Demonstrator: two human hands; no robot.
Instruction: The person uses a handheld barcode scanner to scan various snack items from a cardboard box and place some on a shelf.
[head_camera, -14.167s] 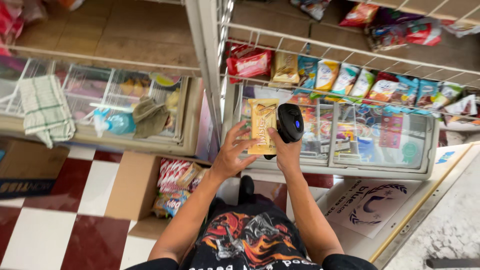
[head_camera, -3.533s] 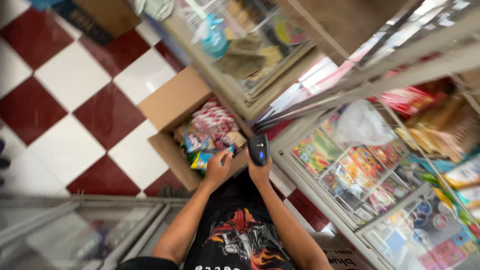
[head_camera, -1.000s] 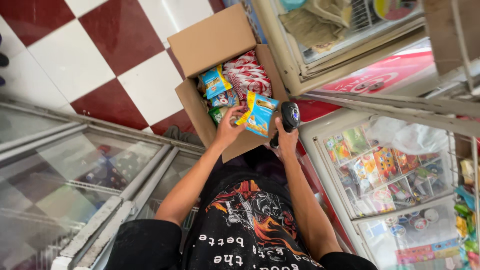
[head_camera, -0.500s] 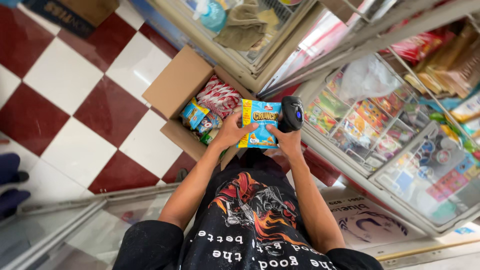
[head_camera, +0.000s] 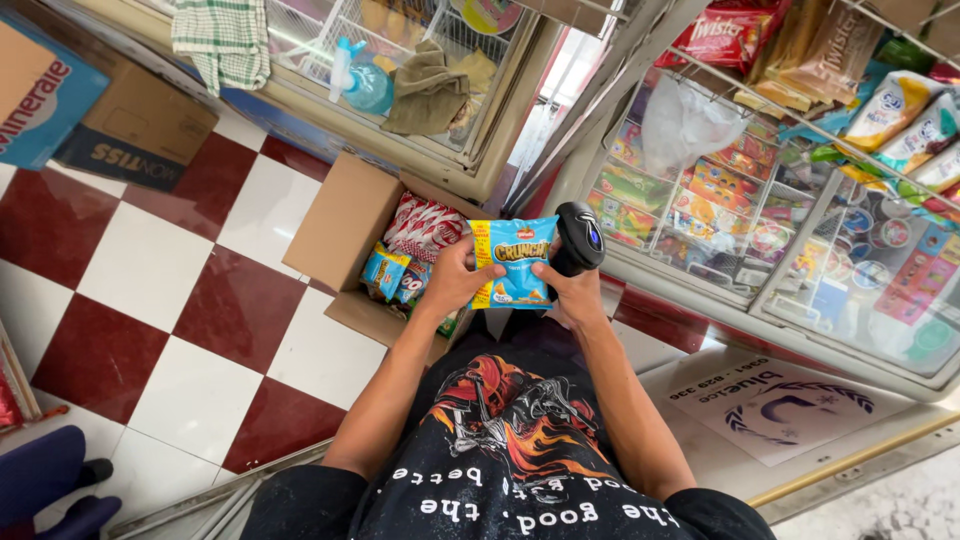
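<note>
I see my left hand (head_camera: 455, 283) pinching the left edge of a blue snack bag (head_camera: 512, 262), thumb on the printed front and the other fingers behind it, so the bag hangs flat in the air just above and to the right of the open cardboard box (head_camera: 345, 235) on the checkered floor. My right hand (head_camera: 570, 290) is clenched around the handle of a black handheld scanner (head_camera: 577, 236), with a fingertip or two also steadying the bag's right edge; the scanner head sits just right of the bag. I judge the bag to be very light, puffed with air, crinkly and rather slick, its contents easily crushed, so I would hold it by the sealed side seams or top edge, not squeeze its middle. More packets lie inside the box, left of the bag.
</note>
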